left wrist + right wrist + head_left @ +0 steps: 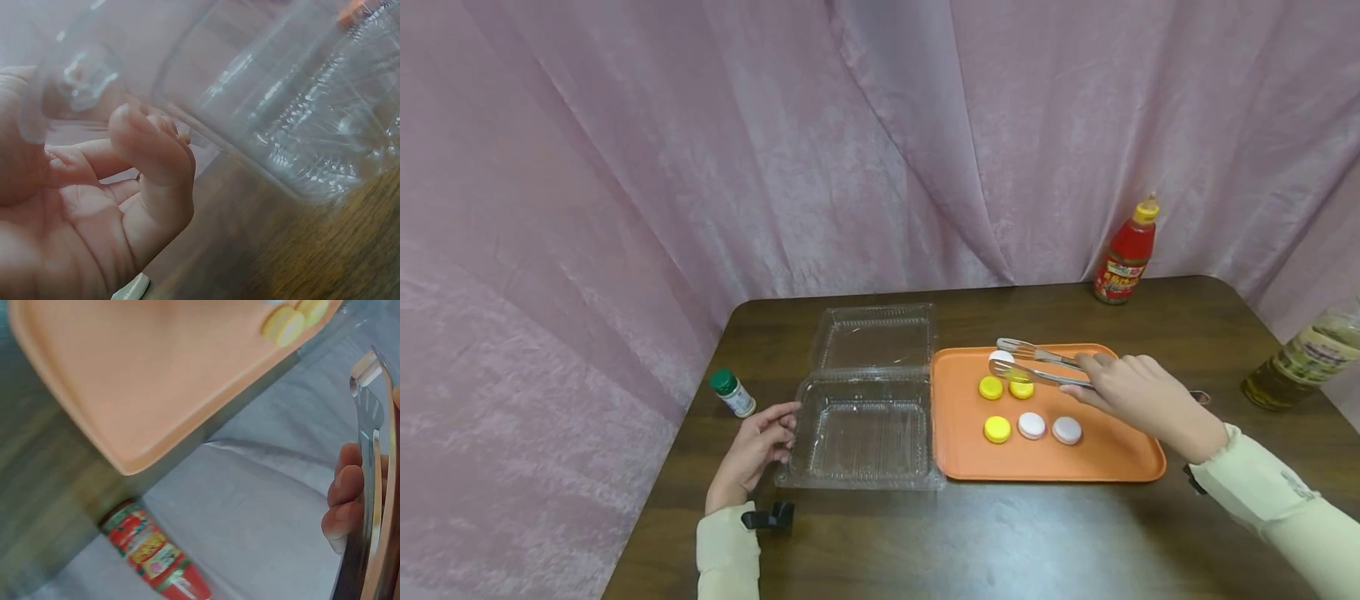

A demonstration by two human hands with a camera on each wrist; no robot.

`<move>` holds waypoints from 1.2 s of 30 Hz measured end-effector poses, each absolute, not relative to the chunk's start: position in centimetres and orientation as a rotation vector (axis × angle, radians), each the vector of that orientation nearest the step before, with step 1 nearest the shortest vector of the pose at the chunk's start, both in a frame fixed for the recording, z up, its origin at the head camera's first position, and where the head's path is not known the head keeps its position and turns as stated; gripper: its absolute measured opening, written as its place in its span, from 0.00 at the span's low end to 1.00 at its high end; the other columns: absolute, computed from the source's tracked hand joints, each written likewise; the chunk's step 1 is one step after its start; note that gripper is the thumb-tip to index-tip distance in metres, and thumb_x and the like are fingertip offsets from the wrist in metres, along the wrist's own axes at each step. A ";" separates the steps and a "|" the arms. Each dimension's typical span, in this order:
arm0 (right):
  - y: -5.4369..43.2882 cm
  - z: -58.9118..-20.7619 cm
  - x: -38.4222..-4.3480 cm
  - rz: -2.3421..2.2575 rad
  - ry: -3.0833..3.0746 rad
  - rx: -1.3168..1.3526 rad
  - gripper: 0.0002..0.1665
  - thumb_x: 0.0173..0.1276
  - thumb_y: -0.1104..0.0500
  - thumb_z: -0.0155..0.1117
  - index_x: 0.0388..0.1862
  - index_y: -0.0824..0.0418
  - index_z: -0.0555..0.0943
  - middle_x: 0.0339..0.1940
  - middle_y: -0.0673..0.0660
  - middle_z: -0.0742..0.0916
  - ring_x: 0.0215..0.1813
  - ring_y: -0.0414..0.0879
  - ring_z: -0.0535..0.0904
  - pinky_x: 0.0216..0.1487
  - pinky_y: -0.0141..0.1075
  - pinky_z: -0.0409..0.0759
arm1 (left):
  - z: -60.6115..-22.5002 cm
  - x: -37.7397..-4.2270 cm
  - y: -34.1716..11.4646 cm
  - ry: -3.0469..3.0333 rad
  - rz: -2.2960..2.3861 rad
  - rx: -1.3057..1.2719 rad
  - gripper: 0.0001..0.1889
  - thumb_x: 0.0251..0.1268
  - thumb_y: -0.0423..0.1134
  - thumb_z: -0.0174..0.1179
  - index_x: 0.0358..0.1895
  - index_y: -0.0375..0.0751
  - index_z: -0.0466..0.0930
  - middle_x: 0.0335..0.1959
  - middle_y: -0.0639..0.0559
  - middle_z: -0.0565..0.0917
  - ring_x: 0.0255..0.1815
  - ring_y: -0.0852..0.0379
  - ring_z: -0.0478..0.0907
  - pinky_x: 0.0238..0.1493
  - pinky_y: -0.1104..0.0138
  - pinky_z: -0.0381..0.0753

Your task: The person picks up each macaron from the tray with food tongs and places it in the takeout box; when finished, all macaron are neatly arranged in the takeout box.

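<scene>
Nearest, the left hand (758,450) rested at the left side of the clear plastic container (868,442), fingers bent by the rim; through the glare I could not tell whether they pinched it or merely touched. The container looked thin, light and flexible, best taken by its rim; its base ran longest left to right, with the lid (874,337) laid open on the far side. Just right of it, the orange tray (1045,468) bore a near row of one yellow macaron (997,429) and two white macarons (1031,426). Past these, the right hand (1131,387) gripped the metal tongs (1047,377) around both arms, their tips spread apart over the tray. They seemed springy, fairly light and smooth, best held midway along the arms; their long axis lay crosswise, tips pointing left and slightly away. Two yellow macarons (990,387) and another white macaron (1001,357) sat near those tips, all probably light and fragile, suited to a gentle pinch at their sides. Beyond stood a red sauce bottle (1126,260).
</scene>
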State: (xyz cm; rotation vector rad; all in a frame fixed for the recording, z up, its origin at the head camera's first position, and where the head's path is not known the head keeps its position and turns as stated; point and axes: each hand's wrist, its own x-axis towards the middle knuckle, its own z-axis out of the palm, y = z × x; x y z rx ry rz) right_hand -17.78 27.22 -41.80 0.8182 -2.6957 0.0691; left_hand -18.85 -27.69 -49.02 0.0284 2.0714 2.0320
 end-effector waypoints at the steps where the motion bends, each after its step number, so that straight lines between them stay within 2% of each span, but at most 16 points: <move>1: 27.0 -41.6 -17.9 0.063 -2.693 0.827 0.31 0.74 0.36 0.56 0.40 0.65 0.77 0.15 0.48 0.68 0.11 0.42 0.60 0.13 0.36 0.59 | -49.0 -18.8 -27.7 2.070 2.032 0.022 0.27 0.63 0.20 0.48 0.67 0.21 0.67 0.39 0.46 0.74 0.28 0.58 0.71 0.24 0.70 0.73; 6: 25.8 -41.0 -18.4 0.061 -2.634 0.878 0.27 0.71 0.40 0.62 0.40 0.65 0.78 0.15 0.47 0.70 0.12 0.40 0.61 0.12 0.35 0.59 | -49.0 -18.8 -27.7 2.068 2.035 0.009 0.27 0.62 0.19 0.48 0.67 0.21 0.67 0.39 0.46 0.74 0.27 0.58 0.71 0.23 0.70 0.74; 9: 24.9 -41.0 -19.0 0.066 -2.553 0.926 0.32 0.76 0.35 0.51 0.39 0.65 0.78 0.14 0.48 0.71 0.11 0.40 0.61 0.12 0.34 0.58 | -49.0 -18.9 -27.8 2.063 2.042 0.018 0.27 0.62 0.19 0.48 0.67 0.21 0.67 0.39 0.46 0.73 0.27 0.58 0.71 0.22 0.70 0.73; 12: 23.9 -41.3 -19.5 0.056 -2.448 0.970 0.42 0.79 0.31 0.32 0.39 0.66 0.79 0.16 0.50 0.74 0.11 0.40 0.59 0.11 0.35 0.58 | -48.9 -19.0 -27.8 2.058 2.047 0.030 0.27 0.62 0.19 0.48 0.68 0.21 0.66 0.39 0.46 0.73 0.27 0.58 0.71 0.22 0.71 0.73; 14: 23.2 -41.3 -19.7 0.064 -2.395 0.991 0.45 0.78 0.31 0.27 0.39 0.66 0.79 0.16 0.51 0.74 0.11 0.39 0.57 0.11 0.34 0.56 | -49.0 -19.0 -27.9 2.059 2.046 0.038 0.28 0.62 0.19 0.47 0.68 0.21 0.65 0.39 0.47 0.73 0.26 0.58 0.71 0.22 0.71 0.72; 19: 21.5 -41.3 -19.9 0.079 -2.360 1.040 0.42 0.79 0.33 0.28 0.38 0.66 0.77 0.16 0.49 0.69 0.12 0.37 0.50 0.14 0.30 0.48 | -49.1 -18.9 -27.8 2.045 2.055 0.030 0.29 0.60 0.19 0.46 0.68 0.21 0.65 0.39 0.47 0.73 0.26 0.59 0.70 0.21 0.72 0.72; 22: 20.5 -41.2 -20.0 0.051 -2.381 1.067 0.42 0.80 0.34 0.27 0.38 0.66 0.77 0.17 0.49 0.70 0.13 0.37 0.51 0.15 0.29 0.47 | -49.2 -18.8 -27.7 2.034 2.061 0.028 0.29 0.60 0.19 0.46 0.69 0.21 0.65 0.38 0.48 0.73 0.25 0.59 0.70 0.21 0.72 0.72; 24: 19.9 -41.1 -20.2 0.043 -2.407 1.081 0.41 0.79 0.34 0.30 0.39 0.66 0.78 0.17 0.50 0.71 0.13 0.38 0.53 0.15 0.29 0.48 | -49.2 -18.7 -27.7 2.035 2.060 0.036 0.29 0.60 0.19 0.46 0.69 0.21 0.65 0.38 0.49 0.73 0.25 0.60 0.70 0.21 0.72 0.72; 28: 18.6 -41.0 -20.7 0.018 -2.389 1.123 0.39 0.80 0.35 0.32 0.36 0.65 0.77 0.16 0.49 0.69 0.14 0.38 0.56 0.16 0.29 0.47 | -49.2 -18.7 -27.7 2.039 2.059 0.049 0.29 0.60 0.19 0.46 0.68 0.21 0.65 0.37 0.49 0.73 0.25 0.60 0.70 0.21 0.72 0.71; 32: 17.3 -41.2 -21.3 -0.008 -2.312 1.172 0.38 0.81 0.37 0.31 0.35 0.65 0.77 0.15 0.48 0.66 0.16 0.37 0.53 0.16 0.29 0.45 | -49.2 -18.8 -27.7 2.039 2.052 0.055 0.29 0.60 0.19 0.46 0.68 0.22 0.64 0.37 0.49 0.73 0.25 0.60 0.70 0.22 0.72 0.72; 36: 15.8 -41.1 -21.7 0.017 -2.288 1.214 0.35 0.81 0.37 0.39 0.32 0.65 0.75 0.15 0.48 0.64 0.16 0.37 0.50 0.16 0.29 0.45 | -49.2 -18.8 -27.7 2.034 2.052 0.039 0.29 0.60 0.19 0.46 0.68 0.22 0.64 0.37 0.50 0.73 0.24 0.60 0.70 0.21 0.72 0.72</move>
